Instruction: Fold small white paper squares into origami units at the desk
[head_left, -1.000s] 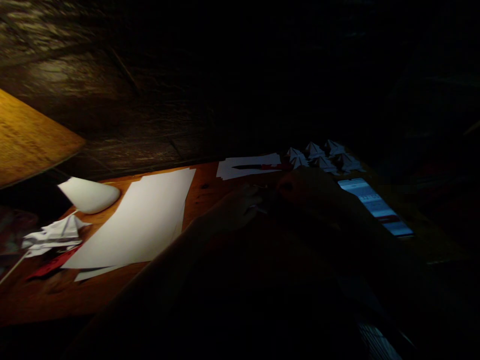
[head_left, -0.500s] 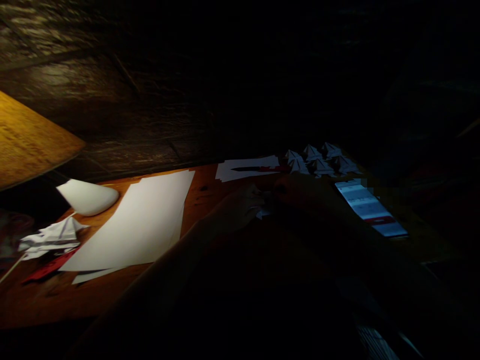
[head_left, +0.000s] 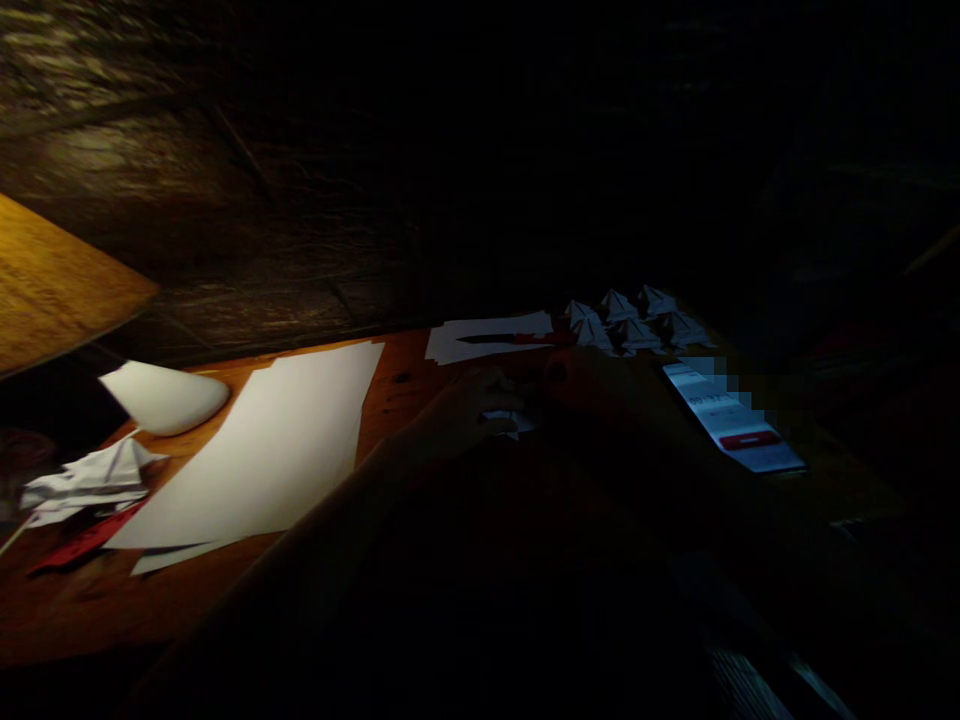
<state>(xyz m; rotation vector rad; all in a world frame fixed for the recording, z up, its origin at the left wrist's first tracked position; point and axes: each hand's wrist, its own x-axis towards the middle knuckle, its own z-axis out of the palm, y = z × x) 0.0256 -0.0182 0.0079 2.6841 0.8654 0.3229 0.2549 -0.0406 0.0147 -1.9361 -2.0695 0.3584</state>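
In deep shadow at the table's middle, my left hand (head_left: 480, 405) has its fingers bent over a small piece of folded white paper (head_left: 511, 420) and grips it. Just right of that paper is my right hand (head_left: 581, 380), very dark, its fingers curled in; what they hold, if anything, is hidden. Several folded paper pieces with pointed peaks (head_left: 630, 332) stand in two rows beyond my right hand. A knife (head_left: 495, 339) with a dark blade and red handle lies across a small stack of white paper (head_left: 446, 343) behind my hands.
Large white sheets (head_left: 262, 450) lie on the wooden table (head_left: 187, 610) at left. Beside them are a curled white paper (head_left: 169, 398), a crumpled paper (head_left: 94, 482) and a red object (head_left: 86, 540). A lit phone (head_left: 731, 415) lies at right. A brick wall (head_left: 150, 200) rises behind.
My left hand's fingers have shifted on the folded paper, and more of its white surface shows between them. The whole view has moved slightly, so things sit a little further left.
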